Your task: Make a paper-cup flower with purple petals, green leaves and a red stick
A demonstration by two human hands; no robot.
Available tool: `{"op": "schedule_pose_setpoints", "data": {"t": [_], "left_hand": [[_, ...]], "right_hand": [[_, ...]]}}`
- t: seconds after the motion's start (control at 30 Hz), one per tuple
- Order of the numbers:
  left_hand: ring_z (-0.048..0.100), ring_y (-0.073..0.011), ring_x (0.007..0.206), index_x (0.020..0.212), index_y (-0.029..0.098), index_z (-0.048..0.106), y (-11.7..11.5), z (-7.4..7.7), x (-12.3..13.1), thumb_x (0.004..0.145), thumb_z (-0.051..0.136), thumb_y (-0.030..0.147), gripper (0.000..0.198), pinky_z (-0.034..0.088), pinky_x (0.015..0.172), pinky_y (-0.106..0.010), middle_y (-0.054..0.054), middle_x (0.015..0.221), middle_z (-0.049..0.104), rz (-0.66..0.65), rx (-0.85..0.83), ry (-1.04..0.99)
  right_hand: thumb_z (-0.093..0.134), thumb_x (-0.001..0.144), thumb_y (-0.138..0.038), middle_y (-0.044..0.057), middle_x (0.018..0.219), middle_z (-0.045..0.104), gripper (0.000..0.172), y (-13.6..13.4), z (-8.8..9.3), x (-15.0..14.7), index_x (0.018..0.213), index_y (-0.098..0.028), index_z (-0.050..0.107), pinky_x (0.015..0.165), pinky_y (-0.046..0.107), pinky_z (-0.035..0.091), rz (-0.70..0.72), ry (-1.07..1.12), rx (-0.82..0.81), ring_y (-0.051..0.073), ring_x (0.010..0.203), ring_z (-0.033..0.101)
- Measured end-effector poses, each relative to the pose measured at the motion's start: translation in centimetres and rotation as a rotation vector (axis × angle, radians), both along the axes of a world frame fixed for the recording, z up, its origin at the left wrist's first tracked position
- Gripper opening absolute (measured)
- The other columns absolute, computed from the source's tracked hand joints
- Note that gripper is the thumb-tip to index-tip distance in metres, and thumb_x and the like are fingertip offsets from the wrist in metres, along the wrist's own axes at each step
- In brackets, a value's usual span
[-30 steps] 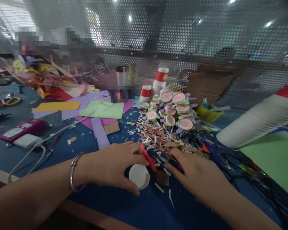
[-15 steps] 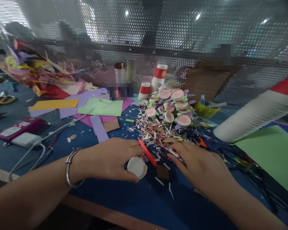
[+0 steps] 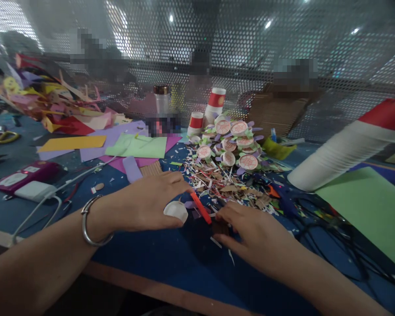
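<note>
My left hand [image 3: 145, 202], with a metal bangle at the wrist, holds a small round white paper piece [image 3: 176, 212] between thumb and curled fingers. Its forefinger reaches to the upper end of a slim red-orange tool [image 3: 201, 208] lying slanted on the blue table [image 3: 158, 259]. What kind of tool it is, I cannot make out. My right hand [image 3: 250, 230] is low over the table, thumb and forefinger apart, around a small brown cardboard piece [image 3: 220, 226]. Whether it touches the cardboard is unclear. Paper scraps [image 3: 213, 180] lie just beyond both hands.
Cut cups with red stamps [image 3: 239, 142] are heaped behind the scraps, beside upright paper cups [image 3: 216, 101]. A long cup stack [image 3: 342, 151] leans at right, near black cables [image 3: 335, 232]. Coloured paper [image 3: 138, 147], a purple device [image 3: 26, 175] and a white cable [image 3: 75, 177] are left.
My left hand has moved slightly up and left, carrying the white piece, and its forefinger now reaches the red-orange tool. My right hand has moved left and nearer me, to the cardboard.
</note>
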State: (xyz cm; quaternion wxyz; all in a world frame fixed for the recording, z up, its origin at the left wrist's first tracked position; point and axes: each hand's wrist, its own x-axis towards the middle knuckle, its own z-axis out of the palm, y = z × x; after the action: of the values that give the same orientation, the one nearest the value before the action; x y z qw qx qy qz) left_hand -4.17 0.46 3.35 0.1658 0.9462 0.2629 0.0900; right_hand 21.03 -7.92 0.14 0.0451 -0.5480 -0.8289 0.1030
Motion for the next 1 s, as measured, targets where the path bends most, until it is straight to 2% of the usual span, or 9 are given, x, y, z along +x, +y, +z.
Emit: {"op": "schedule_pose_setpoints", "data": {"t": [0.17, 0.23, 0.33, 0.4, 0.53, 0.6, 0.73, 0.87, 1.0], "left_hand": [[0.062, -0.0226, 0.099, 0.115, 0.020, 0.062, -1.8, -0.6, 2.2, 0.090, 0.065, 0.029, 0.026, 0.046, 0.088, -0.033, -0.006, 0.107, 0.066, -0.009, -0.094, -0.170], [0.063, -0.0207, 0.093, 0.119, 0.020, 0.061, -2.5, -0.9, 2.9, 0.091, 0.064, 0.029, 0.030, 0.048, 0.084, -0.032, -0.006, 0.107, 0.067, -0.013, -0.178, -0.189], [0.064, -0.0214, 0.092, 0.119, 0.019, 0.061, -3.0, -1.6, 3.6, 0.090, 0.066, 0.030, 0.032, 0.048, 0.082, -0.032, -0.008, 0.107, 0.068, 0.012, -0.260, -0.241], [0.065, -0.0201, 0.087, 0.114, 0.019, 0.063, -3.0, -2.1, 3.9, 0.090, 0.065, 0.034, 0.029, 0.049, 0.076, -0.031, -0.007, 0.102, 0.069, 0.040, -0.431, -0.305], [0.066, -0.0144, 0.074, 0.090, 0.016, 0.064, -2.4, -2.9, 4.5, 0.088, 0.069, 0.035, 0.020, 0.050, 0.069, -0.026, -0.004, 0.081, 0.070, 0.122, -0.976, -0.599], [0.066, -0.0130, 0.075, 0.081, 0.014, 0.064, -2.1, -2.9, 4.7, 0.084, 0.073, 0.030, 0.018, 0.050, 0.073, -0.025, -0.003, 0.079, 0.071, 0.208, -1.062, -0.774], [0.069, -0.0139, 0.085, 0.081, 0.013, 0.068, -1.6, -2.5, 4.4, 0.083, 0.076, 0.028, 0.017, 0.052, 0.082, -0.026, -0.006, 0.091, 0.074, 0.320, -1.012, -0.980], [0.069, -0.0120, 0.087, 0.115, 0.016, 0.062, -1.3, -2.1, 4.0, 0.082, 0.075, 0.016, 0.036, 0.053, 0.080, -0.024, -0.004, 0.101, 0.071, 0.293, -0.939, -0.968], [0.067, -0.0110, 0.086, 0.125, 0.017, 0.060, -1.1, -2.3, 3.9, 0.081, 0.073, 0.012, 0.046, 0.053, 0.081, -0.026, -0.003, 0.100, 0.068, 0.266, -0.933, -0.927]], "right_hand": [[0.072, 0.081, -0.015, 0.004, 0.087, 0.068, 0.012, 0.1, 0.6, 0.1, 0.091, -0.019, 0.065, 0.068, 0.030, 0.047, -0.056, 0.083, -0.136, 0.020, 0.077, 0.064], [0.069, 0.081, -0.011, 0.001, 0.080, 0.065, 0.011, 0.2, 1.0, 0.1, 0.084, -0.019, 0.063, 0.062, 0.026, 0.044, -0.061, 0.158, -0.199, 0.016, 0.070, 0.061], [0.063, 0.084, -0.009, 0.000, 0.076, 0.062, 0.013, 0.3, 1.4, 0.0, 0.078, -0.020, 0.059, 0.058, 0.025, 0.041, -0.008, 0.273, -0.106, 0.014, 0.065, 0.056], [0.060, 0.087, -0.011, 0.000, 0.079, 0.063, 0.011, 0.1, 1.6, -0.2, 0.082, -0.021, 0.060, 0.060, 0.024, 0.042, 0.044, 0.372, 0.012, 0.014, 0.068, 0.057], [0.055, 0.093, -0.014, 0.001, 0.089, 0.067, 0.012, 0.0, 2.0, -0.1, 0.094, -0.023, 0.063, 0.073, 0.026, 0.048, 0.090, 0.490, 0.165, 0.016, 0.082, 0.063], [0.056, 0.095, -0.020, 0.002, 0.092, 0.069, 0.010, 0.3, 2.1, 0.4, 0.097, -0.023, 0.064, 0.076, 0.027, 0.049, 0.023, 0.483, 0.216, 0.016, 0.085, 0.065], [0.056, 0.096, -0.029, 0.002, 0.090, 0.070, 0.012, 1.7, 1.8, 2.1, 0.096, -0.022, 0.066, 0.069, 0.027, 0.049, -0.133, 0.321, 0.168, 0.017, 0.078, 0.066], [0.060, 0.093, -0.025, 0.004, 0.088, 0.070, 0.010, 2.7, 0.8, 3.3, 0.093, -0.020, 0.068, 0.067, 0.029, 0.049, -0.148, 0.039, 0.000, 0.018, 0.075, 0.065], [0.061, 0.093, -0.025, 0.006, 0.087, 0.069, 0.010, 2.7, 0.4, 3.1, 0.093, -0.019, 0.070, 0.065, 0.029, 0.048, -0.142, -0.017, -0.021, 0.018, 0.070, 0.064]]}}
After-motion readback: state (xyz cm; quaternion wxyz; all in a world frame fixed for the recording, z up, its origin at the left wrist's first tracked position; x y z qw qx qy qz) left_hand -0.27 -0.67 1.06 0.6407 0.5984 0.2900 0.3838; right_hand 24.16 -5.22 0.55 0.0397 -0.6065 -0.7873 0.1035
